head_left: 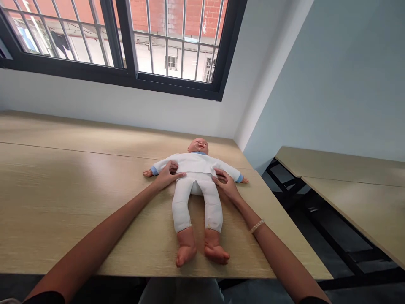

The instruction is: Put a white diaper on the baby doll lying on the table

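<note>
A baby doll (196,183) lies on its back on the wooden table, head toward the window wall and bare feet toward me. It wears a white shirt (194,164) with blue cuffs and collar, over a white cloth lower body. Its arms are spread out to both sides. At the left side of its waist, my left hand (167,174) has its fingers curled on the shirt's edge and its thumb on the doll's hip. My right hand (225,182) grips the opposite side the same way, near the shirt's hem. Some fingertips are hidden by the cloth.
The light wooden table (95,202) ends just in front of my legs and at a slanting right edge. Another table (357,190) with a dark metal frame stands to the right across a gap. A barred window (177,42) is in the wall behind.
</note>
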Tool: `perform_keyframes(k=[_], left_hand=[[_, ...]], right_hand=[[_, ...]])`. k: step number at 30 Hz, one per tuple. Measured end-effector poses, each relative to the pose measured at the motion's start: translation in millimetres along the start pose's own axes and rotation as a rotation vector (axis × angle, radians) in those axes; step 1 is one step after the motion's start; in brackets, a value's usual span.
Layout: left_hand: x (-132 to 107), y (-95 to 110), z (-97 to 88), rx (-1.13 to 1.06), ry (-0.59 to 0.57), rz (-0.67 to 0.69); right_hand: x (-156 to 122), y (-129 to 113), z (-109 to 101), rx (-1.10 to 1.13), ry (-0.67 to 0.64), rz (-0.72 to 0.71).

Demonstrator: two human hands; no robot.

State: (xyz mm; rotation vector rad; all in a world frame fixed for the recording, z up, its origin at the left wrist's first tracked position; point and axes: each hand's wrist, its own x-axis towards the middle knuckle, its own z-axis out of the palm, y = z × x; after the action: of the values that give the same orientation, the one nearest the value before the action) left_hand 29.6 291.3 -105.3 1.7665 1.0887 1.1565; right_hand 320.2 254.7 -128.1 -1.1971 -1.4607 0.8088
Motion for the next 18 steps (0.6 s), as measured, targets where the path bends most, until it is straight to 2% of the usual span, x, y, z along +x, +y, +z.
perform_keyframes(k=[4, 11, 18], left_hand=[[-3.1, 0.3, 2.0, -0.05, -0.068, 0.013], [-4.0, -3.7, 8.8, 0.024, -0.042, 0.038], [-4.6, 0.6, 11.6, 0.102, -0.033, 0.059]], right_hand=[[-2.3, 1.4, 2.7, -0.034, 0.005, -0.012], [-6.8, -2.6, 11.9, -0.168, 0.086, -0.094], [-6.1, -4.8, 13.8, -0.302, 0.105, -0.15]])
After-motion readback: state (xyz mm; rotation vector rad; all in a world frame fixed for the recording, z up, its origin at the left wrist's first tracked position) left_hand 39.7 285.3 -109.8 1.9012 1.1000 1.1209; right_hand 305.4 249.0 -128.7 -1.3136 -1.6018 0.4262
